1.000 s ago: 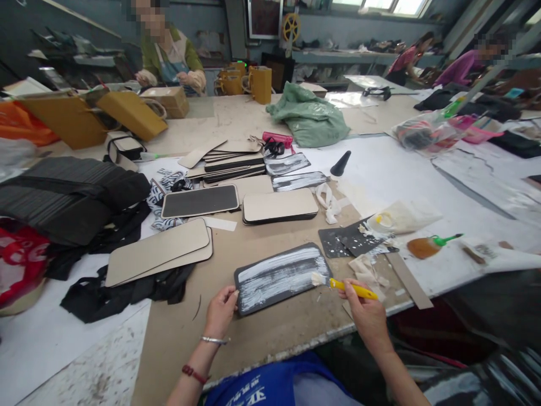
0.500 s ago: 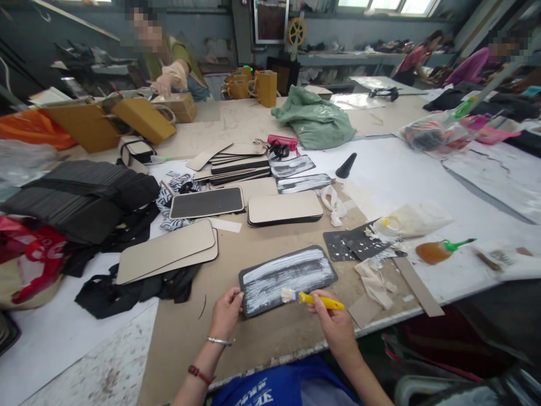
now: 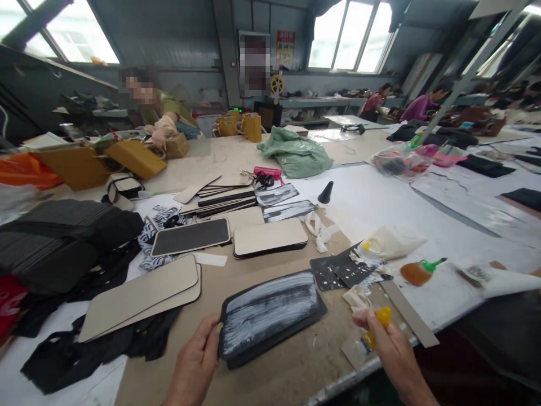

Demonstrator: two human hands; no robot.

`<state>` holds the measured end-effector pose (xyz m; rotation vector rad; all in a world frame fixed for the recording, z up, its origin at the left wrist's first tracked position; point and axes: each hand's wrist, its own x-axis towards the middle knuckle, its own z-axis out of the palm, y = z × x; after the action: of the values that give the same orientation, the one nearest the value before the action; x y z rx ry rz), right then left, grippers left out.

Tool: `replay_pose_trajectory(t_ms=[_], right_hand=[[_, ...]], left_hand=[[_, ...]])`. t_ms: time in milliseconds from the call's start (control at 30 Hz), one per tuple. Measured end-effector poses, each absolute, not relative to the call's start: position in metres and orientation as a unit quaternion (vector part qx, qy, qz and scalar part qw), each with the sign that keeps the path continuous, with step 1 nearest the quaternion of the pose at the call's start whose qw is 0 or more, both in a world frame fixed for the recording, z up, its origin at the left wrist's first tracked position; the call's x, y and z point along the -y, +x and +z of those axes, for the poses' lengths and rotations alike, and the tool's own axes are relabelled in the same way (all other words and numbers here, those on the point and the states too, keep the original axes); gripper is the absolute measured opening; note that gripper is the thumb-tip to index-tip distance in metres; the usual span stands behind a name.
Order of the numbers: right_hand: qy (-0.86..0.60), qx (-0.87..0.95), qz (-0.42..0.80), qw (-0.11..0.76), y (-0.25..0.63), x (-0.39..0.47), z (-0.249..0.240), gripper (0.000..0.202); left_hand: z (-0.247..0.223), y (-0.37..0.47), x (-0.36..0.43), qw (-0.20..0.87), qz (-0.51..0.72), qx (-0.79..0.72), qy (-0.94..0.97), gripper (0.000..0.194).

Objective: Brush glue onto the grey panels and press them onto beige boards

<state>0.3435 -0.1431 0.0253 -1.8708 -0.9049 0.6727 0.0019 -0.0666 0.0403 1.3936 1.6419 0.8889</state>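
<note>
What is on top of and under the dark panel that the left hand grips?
On the dark panel are streaks of white coating. Brown board shows along its near side; what lies directly beneath is covered, so I cannot tell whether another piece is there.

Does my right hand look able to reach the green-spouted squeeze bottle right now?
Probably yes: only a flat strip lies between your right hand and the squeeze bottle. The hand grips a yellow-handled brush, though, so it may need freeing first.

The rear wall [image 3: 181,45] is grey and carries a poster [image 3: 285,51]. Bright windows [image 3: 327,39] are set left and right of it. A bench [image 3: 313,103] lines the wall; a slanted pole [image 3: 474,75] stands right.
</note>
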Motion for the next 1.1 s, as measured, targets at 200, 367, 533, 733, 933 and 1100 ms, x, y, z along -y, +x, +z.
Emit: replay_pose_trajectory(t_ms=[200, 367, 533, 733, 933, 1100], right_hand=[[-0.7, 0.427, 0.39, 0.419, 0.334, 0.125, 0.018, 0.048], [-0.636, 0.418, 0.477, 0.44, 0.32, 0.101, 0.02, 0.047], [-0.566, 0.353, 0.559, 0.492, 0.318, 0.083, 0.039, 0.047], [-0.574, 0.289, 0.561, 0.522, 0.331, 0.064, 0.04, 0.047], [-0.598, 0.245, 0.517, 0.561, 0.366, 0.02, 0.031, 0.043], [-0.619, 0.227, 0.425, 0.62, 0.422, -0.045, 0.026, 0.027]], left_hand=[[0.087, 0.021, 0.045, 0.424, 0.399, -0.605, 0.543, 0.043], [0.098, 0.046, 0.035, 0.472, 0.412, -0.591, 0.507, 0.042], [0.084, 0.07, 0.029, 0.503, 0.432, -0.599, 0.449, 0.046], [0.063, 0.106, 0.018, 0.545, 0.428, -0.595, 0.406, 0.042], [0.064, 0.163, -0.024, 0.576, 0.426, -0.568, 0.405, 0.041], [0.071, 0.198, -0.052, 0.563, 0.411, -0.554, 0.455, 0.061]])
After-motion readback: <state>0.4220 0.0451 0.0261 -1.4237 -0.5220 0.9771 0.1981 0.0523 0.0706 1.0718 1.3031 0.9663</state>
